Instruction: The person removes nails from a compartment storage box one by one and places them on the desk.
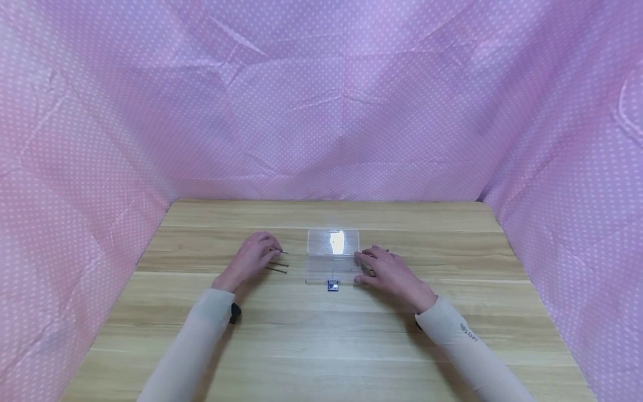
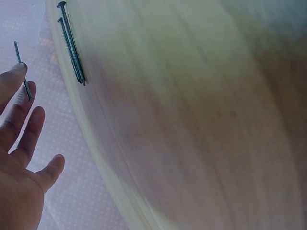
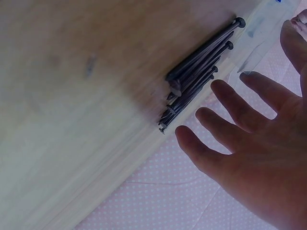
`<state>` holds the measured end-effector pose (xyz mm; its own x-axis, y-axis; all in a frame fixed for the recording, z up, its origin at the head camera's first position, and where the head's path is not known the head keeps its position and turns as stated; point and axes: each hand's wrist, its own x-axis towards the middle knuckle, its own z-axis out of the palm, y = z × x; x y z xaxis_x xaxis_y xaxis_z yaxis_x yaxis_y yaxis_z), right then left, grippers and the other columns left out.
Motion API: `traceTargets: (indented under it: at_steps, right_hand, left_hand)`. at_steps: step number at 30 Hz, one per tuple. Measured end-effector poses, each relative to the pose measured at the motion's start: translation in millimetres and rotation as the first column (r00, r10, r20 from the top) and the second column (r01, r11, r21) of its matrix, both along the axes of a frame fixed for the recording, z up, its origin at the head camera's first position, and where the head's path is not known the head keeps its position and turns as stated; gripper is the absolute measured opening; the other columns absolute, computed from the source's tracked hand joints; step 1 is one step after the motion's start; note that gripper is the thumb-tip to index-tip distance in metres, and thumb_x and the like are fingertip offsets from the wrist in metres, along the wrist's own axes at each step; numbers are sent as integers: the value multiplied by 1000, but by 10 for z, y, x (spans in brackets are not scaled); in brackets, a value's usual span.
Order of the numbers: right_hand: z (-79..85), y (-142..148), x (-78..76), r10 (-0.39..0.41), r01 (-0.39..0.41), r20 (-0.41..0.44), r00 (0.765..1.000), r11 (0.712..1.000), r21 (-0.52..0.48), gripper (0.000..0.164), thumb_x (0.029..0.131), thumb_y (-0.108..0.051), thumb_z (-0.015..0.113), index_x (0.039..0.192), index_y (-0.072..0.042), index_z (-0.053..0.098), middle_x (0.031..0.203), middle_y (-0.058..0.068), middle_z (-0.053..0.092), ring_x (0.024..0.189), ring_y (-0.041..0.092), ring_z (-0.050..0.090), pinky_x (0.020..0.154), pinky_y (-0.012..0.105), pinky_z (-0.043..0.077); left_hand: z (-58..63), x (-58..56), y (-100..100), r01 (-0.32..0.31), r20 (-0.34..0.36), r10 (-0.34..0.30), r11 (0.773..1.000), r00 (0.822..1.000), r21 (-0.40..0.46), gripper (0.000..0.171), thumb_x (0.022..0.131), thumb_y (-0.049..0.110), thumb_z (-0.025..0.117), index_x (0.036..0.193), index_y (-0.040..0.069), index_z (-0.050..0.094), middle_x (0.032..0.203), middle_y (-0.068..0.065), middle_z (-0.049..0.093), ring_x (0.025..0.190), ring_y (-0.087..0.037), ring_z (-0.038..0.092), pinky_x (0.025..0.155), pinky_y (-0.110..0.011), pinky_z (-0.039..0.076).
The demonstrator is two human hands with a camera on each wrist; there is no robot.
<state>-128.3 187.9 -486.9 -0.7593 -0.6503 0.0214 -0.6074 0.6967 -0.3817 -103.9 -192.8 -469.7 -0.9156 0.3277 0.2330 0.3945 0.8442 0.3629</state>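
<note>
My left hand [image 1: 253,254] pinches a thin nail [image 2: 17,51] between thumb and fingertips. Two longer nails [image 2: 72,50] lie side by side on the table near it, heads the same way. To the right is a clear plastic box [image 1: 321,269] with its lid [image 1: 318,241] laid back, away from me. My right hand [image 1: 389,272] is spread, its thumb and index fingertips right at the box's right edge. Several dark nails [image 3: 204,57] lie in a bunch by that hand, mostly hidden under it in the head view.
A small blue card [image 1: 333,286], like a memory card, is at the box's front edge. The wooden table [image 1: 321,340] has pink dotted cloth [image 1: 321,111] hanging behind it and along both sides. Light glares off the lid.
</note>
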Motion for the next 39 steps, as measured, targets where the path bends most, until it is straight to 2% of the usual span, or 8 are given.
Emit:
traceTargets:
  at_steps: [17, 21, 28, 39]
  right_hand:
    - [-10, 36, 24, 0, 0, 18, 1000, 1000, 0, 68, 96, -49, 71, 149, -10, 56, 146, 15, 57, 141, 40, 46, 110, 66, 41]
    - [-12, 46, 34, 2, -1, 22, 1000, 1000, -3, 68, 96, -48, 72, 149, -9, 56, 146, 15, 57, 143, 43, 43, 111, 67, 39]
    - [-27, 61, 31, 14, -15, -8, 1000, 1000, -13, 68, 95, -49, 72, 148, -9, 57, 143, 15, 59, 136, 38, 51, 106, 64, 44]
    - [-31, 78, 35, 16, -16, -3, 1000, 1000, -14, 68, 96, -49, 71, 149, -10, 56, 144, 14, 58, 137, 38, 50, 106, 64, 44]
  left_hand:
    - [-76, -14, 53, -15, 108, 18, 999, 994, -32, 6, 94, 12, 76, 98, 9, 78, 113, -9, 70, 113, -32, 62, 106, -55, 46]
    - [-104, -10, 79, -20, 111, 26, 999, 993, -50, 4, 94, 13, 76, 95, 10, 78, 112, -9, 70, 111, -31, 63, 104, -53, 48]
    - [-129, 1, 123, -42, 138, 52, 997, 989, -70, 4, 95, 11, 75, 94, 10, 79, 112, -10, 69, 111, -32, 62, 102, -53, 49]
    - [-139, 0, 154, -70, 150, 81, 994, 985, -80, 4, 95, 10, 75, 95, 9, 79, 114, -11, 69, 111, -33, 62, 100, -53, 51]
